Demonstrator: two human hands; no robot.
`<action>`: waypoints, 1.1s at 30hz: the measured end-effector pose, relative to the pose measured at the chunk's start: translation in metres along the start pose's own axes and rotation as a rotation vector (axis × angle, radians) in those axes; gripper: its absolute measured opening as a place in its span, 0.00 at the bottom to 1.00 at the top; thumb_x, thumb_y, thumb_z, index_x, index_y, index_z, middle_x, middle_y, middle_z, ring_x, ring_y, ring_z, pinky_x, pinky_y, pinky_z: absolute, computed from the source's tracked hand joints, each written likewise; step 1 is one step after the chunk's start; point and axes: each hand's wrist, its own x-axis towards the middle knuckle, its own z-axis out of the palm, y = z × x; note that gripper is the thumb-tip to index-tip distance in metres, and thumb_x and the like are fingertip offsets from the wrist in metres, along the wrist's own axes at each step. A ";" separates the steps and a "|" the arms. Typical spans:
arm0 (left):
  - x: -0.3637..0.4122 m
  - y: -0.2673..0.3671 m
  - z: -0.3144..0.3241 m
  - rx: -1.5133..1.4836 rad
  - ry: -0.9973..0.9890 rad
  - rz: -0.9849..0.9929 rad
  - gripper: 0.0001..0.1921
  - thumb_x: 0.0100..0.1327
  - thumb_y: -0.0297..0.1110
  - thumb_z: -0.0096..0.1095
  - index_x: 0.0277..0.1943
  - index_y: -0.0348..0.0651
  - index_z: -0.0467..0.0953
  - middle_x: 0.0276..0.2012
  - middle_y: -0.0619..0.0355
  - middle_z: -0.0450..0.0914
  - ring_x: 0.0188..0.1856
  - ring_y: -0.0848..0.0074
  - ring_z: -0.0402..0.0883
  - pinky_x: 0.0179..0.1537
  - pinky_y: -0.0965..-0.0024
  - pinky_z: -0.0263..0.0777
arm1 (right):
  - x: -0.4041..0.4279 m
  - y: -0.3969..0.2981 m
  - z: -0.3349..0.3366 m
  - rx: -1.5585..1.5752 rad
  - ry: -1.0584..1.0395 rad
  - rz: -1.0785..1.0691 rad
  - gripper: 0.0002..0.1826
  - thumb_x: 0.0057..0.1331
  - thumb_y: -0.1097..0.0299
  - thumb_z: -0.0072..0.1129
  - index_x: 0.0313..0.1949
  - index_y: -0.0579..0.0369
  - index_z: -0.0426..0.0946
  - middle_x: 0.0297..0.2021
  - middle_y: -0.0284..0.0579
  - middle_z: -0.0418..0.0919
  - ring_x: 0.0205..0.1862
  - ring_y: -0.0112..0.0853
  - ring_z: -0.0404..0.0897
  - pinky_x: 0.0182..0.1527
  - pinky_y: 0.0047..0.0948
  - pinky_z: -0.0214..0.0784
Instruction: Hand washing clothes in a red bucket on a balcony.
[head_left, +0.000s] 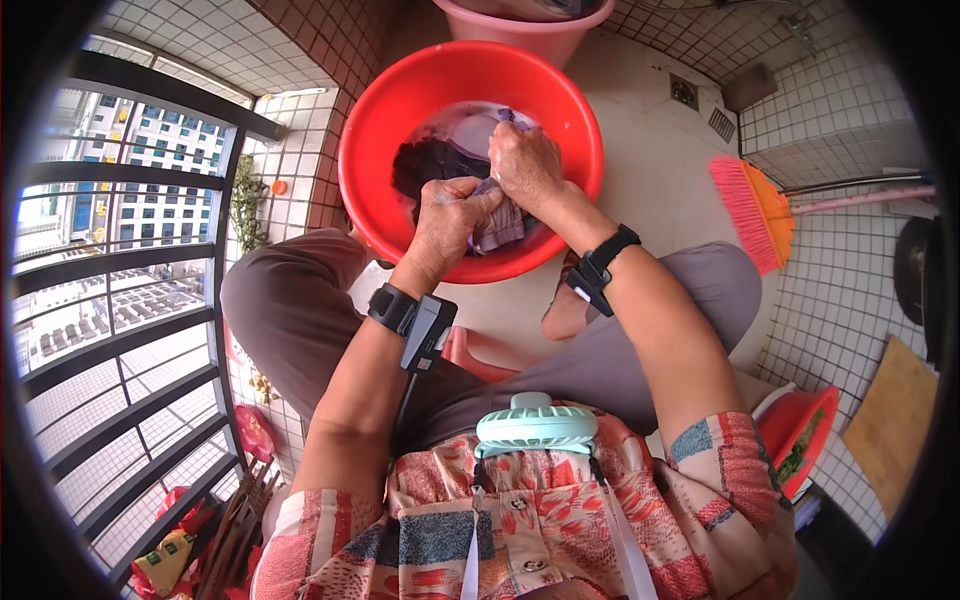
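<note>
A red plastic basin (375, 135) stands on the floor before me, with dark wet laundry (435, 165) and sudsy water (480, 131) inside. Both hands are over it, gripping a purple-grey cloth garment (501, 225). My left hand (450, 217) pinches the cloth near the basin's front part. Close beside it, slightly farther off and to the right, my right hand (525, 161) is closed on the same cloth, and a bit of purple fabric sticks out above the fist. The lower part of the garment hangs among the laundry.
Behind the basin stands a pink tub (517, 30). An orange and pink broom (750, 214) lies at the right, near a floor drain (683, 91). A black railing (127, 270) runs along the left. A red basin with greens (821, 427) is at the lower right.
</note>
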 end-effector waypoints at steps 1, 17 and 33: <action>0.000 0.005 -0.003 0.069 -0.015 -0.019 0.07 0.57 0.29 0.60 0.29 0.34 0.78 0.23 0.63 0.77 0.25 0.84 0.73 0.27 0.78 0.68 | -0.004 -0.003 0.003 -0.027 0.015 -0.069 0.06 0.57 0.72 0.48 0.24 0.61 0.67 0.16 0.56 0.75 0.21 0.48 0.79 0.26 0.43 0.71; 0.002 -0.011 -0.008 -0.151 -0.040 -0.056 0.05 0.57 0.27 0.59 0.28 0.35 0.77 0.22 0.67 0.73 0.21 0.88 0.66 0.23 0.81 0.58 | -0.010 -0.010 0.003 0.081 -0.071 -0.028 0.07 0.58 0.70 0.48 0.25 0.61 0.68 0.16 0.57 0.74 0.22 0.51 0.78 0.26 0.47 0.70; 0.001 0.024 -0.043 -0.327 0.084 0.028 0.05 0.54 0.21 0.55 0.33 0.31 0.76 0.28 0.57 0.78 0.30 0.78 0.76 0.34 0.77 0.70 | 0.009 0.019 -0.050 0.670 -0.612 0.181 0.10 0.52 0.65 0.61 0.31 0.58 0.80 0.22 0.46 0.76 0.25 0.31 0.75 0.33 0.32 0.67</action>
